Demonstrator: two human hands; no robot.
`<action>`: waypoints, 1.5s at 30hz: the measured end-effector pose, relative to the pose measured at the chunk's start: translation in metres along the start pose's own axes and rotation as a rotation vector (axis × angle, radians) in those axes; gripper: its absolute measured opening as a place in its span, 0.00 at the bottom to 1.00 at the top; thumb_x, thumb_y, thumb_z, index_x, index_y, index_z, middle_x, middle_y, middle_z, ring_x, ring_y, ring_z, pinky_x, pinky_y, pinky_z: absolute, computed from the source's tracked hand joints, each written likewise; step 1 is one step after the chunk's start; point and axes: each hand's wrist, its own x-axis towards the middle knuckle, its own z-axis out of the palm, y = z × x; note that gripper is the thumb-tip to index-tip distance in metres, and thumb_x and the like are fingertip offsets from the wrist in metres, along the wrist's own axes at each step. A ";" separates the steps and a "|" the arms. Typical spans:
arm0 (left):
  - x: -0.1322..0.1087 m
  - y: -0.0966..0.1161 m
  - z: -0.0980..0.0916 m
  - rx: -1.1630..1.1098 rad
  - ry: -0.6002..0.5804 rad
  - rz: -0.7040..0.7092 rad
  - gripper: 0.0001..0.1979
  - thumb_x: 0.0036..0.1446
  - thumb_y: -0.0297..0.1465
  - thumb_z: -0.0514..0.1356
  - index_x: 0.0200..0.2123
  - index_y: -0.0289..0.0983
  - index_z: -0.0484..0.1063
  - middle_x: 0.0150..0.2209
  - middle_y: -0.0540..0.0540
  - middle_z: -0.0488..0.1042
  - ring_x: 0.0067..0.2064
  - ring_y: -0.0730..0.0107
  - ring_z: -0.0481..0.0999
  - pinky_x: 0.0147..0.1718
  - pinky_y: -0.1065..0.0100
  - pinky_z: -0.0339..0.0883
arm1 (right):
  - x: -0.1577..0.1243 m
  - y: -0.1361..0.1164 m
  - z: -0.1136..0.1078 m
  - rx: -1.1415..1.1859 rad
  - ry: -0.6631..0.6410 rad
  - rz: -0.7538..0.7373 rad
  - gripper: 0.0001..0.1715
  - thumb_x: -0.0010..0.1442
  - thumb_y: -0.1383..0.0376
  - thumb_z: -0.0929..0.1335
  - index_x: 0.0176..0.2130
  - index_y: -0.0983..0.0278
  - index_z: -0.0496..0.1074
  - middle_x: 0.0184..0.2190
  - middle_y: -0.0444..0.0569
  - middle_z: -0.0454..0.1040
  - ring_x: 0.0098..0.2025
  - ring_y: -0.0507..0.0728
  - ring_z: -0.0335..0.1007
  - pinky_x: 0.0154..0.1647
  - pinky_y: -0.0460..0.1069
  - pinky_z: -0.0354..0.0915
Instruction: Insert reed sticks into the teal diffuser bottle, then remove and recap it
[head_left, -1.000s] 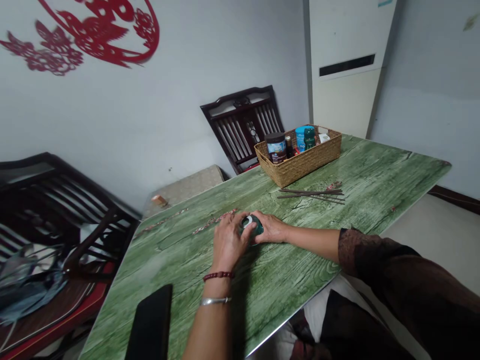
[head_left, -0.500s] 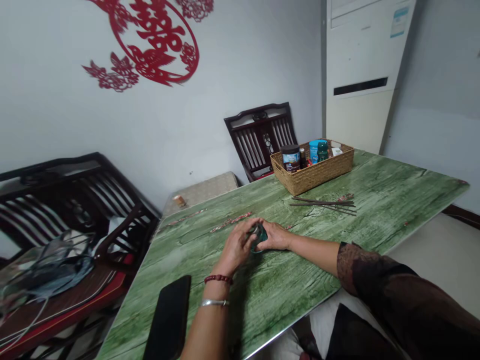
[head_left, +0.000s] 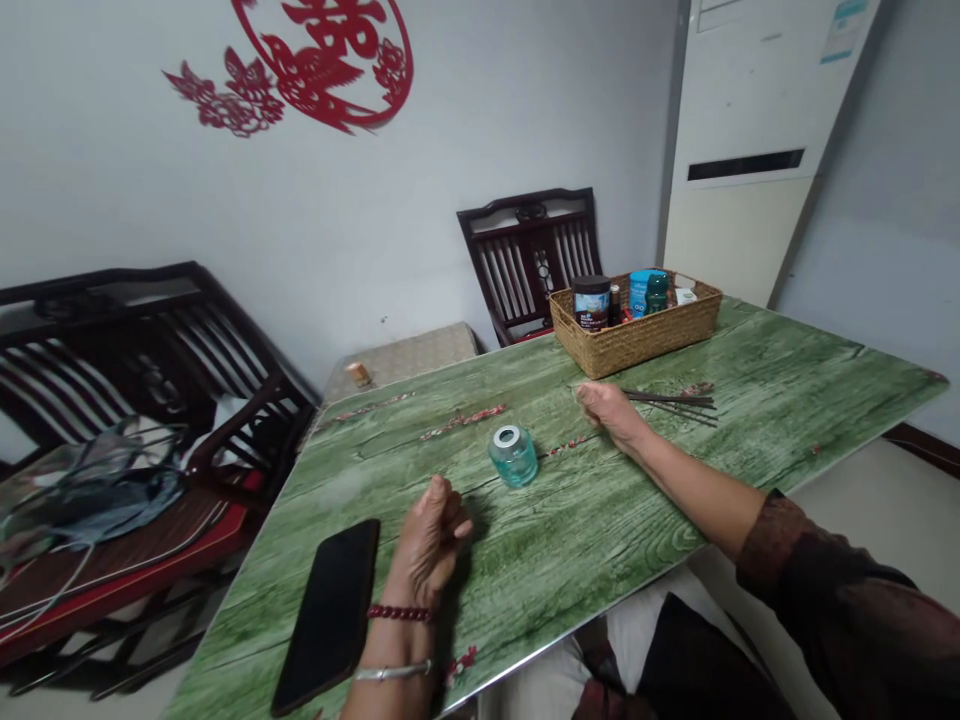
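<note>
Closest to you, on the left of the green bench point(head_left: 570, 580), a dark phone point(head_left: 330, 610) lies flat. Just beside it is your left hand point(head_left: 433, 535), with a dark red bead bracelet point(head_left: 401, 613) and a silver bangle point(head_left: 394, 672) at the wrist. Its fingers are released and loosely curled, with nothing seen in them, apart from the bottle. The teal glass bottle point(head_left: 516, 465) stands upright on the bench between your two hands, its silver collar showing an open hole at the top. Farther out, your right hand point(head_left: 611, 412) has its fingers curled at the near ends of the thin dark sticks point(head_left: 679, 402); those ends are hidden, so you cannot tell whether it grasps them. The sticks fan slightly to the right. Behind them sits a woven basket point(head_left: 652, 345) holding a dark-lidded jar point(head_left: 591, 300), a blue container and other small items. Beyond the bench, a dark wooden chair point(head_left: 536, 265) stands by the wall.
</note>
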 end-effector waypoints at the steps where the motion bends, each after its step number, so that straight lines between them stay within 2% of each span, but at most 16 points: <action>1: -0.002 0.000 0.000 -0.011 0.000 -0.010 0.33 0.37 0.48 0.76 0.24 0.38 0.55 0.18 0.62 0.50 0.18 0.84 0.49 0.16 0.78 0.49 | -0.002 -0.006 -0.004 0.063 -0.001 0.027 0.38 0.49 0.33 0.69 0.21 0.60 0.54 0.16 0.35 0.49 0.18 0.46 0.45 0.21 0.45 0.48; 6: -0.008 -0.005 0.000 -0.026 0.024 -0.041 0.33 0.36 0.45 0.77 0.25 0.39 0.55 0.18 0.62 0.49 0.18 0.84 0.48 0.16 0.78 0.48 | -0.013 -0.039 -0.018 0.270 -0.044 0.058 0.41 0.47 0.33 0.71 0.17 0.60 0.51 0.13 0.33 0.46 0.14 0.44 0.41 0.20 0.46 0.52; 9: -0.009 -0.012 -0.001 0.026 0.060 -0.023 0.33 0.35 0.45 0.77 0.24 0.39 0.54 0.18 0.63 0.49 0.18 0.84 0.47 0.16 0.78 0.49 | -0.019 -0.046 -0.016 0.317 -0.085 0.068 0.42 0.47 0.34 0.72 0.18 0.60 0.50 0.13 0.33 0.45 0.14 0.44 0.40 0.19 0.45 0.50; 12: -0.008 -0.020 0.001 0.140 0.074 0.007 0.33 0.36 0.46 0.76 0.23 0.39 0.54 0.19 0.62 0.50 0.20 0.83 0.48 0.16 0.77 0.51 | -0.027 -0.030 0.000 0.288 -0.119 0.131 0.41 0.44 0.34 0.73 0.19 0.60 0.50 0.13 0.32 0.45 0.15 0.44 0.40 0.18 0.45 0.50; 16: -0.006 -0.027 0.003 0.283 0.103 0.075 0.34 0.37 0.45 0.75 0.21 0.40 0.49 0.20 0.60 0.49 0.21 0.81 0.48 0.17 0.76 0.51 | -0.040 0.014 0.030 0.041 -0.195 0.269 0.40 0.41 0.35 0.74 0.18 0.60 0.52 0.12 0.32 0.45 0.14 0.45 0.42 0.15 0.44 0.46; 20: -0.006 -0.031 0.004 0.328 0.125 0.124 0.33 0.38 0.45 0.73 0.20 0.40 0.48 0.20 0.60 0.47 0.21 0.80 0.47 0.17 0.76 0.49 | -0.044 0.042 0.040 -0.049 -0.231 0.285 0.40 0.43 0.35 0.73 0.17 0.60 0.51 0.13 0.32 0.43 0.14 0.44 0.41 0.14 0.44 0.45; 24: -0.007 -0.031 0.004 0.333 0.121 0.128 0.33 0.39 0.45 0.73 0.20 0.40 0.48 0.20 0.60 0.46 0.21 0.80 0.47 0.17 0.76 0.49 | -0.044 0.044 0.036 -0.023 -0.224 0.252 0.39 0.46 0.36 0.71 0.18 0.60 0.52 0.14 0.33 0.43 0.15 0.45 0.41 0.15 0.44 0.46; 28: -0.008 -0.030 0.005 0.332 0.114 0.138 0.33 0.39 0.45 0.73 0.20 0.40 0.48 0.20 0.60 0.46 0.21 0.80 0.46 0.17 0.76 0.49 | -0.047 0.040 0.034 -0.048 -0.235 0.234 0.38 0.47 0.36 0.71 0.17 0.60 0.53 0.13 0.34 0.45 0.15 0.45 0.44 0.15 0.44 0.45; 36: -0.010 -0.029 0.008 0.342 0.124 0.146 0.33 0.39 0.45 0.73 0.20 0.40 0.48 0.20 0.60 0.47 0.21 0.81 0.47 0.16 0.77 0.49 | -0.048 0.043 0.036 -0.051 -0.221 0.216 0.38 0.47 0.36 0.71 0.17 0.60 0.51 0.14 0.34 0.44 0.16 0.45 0.42 0.16 0.44 0.45; 45: -0.008 -0.029 0.008 0.372 0.119 0.148 0.33 0.38 0.46 0.74 0.20 0.40 0.49 0.19 0.61 0.48 0.20 0.81 0.48 0.17 0.77 0.50 | -0.049 0.040 0.038 -0.094 -0.211 0.194 0.38 0.46 0.34 0.69 0.17 0.59 0.52 0.13 0.33 0.45 0.15 0.46 0.46 0.18 0.45 0.45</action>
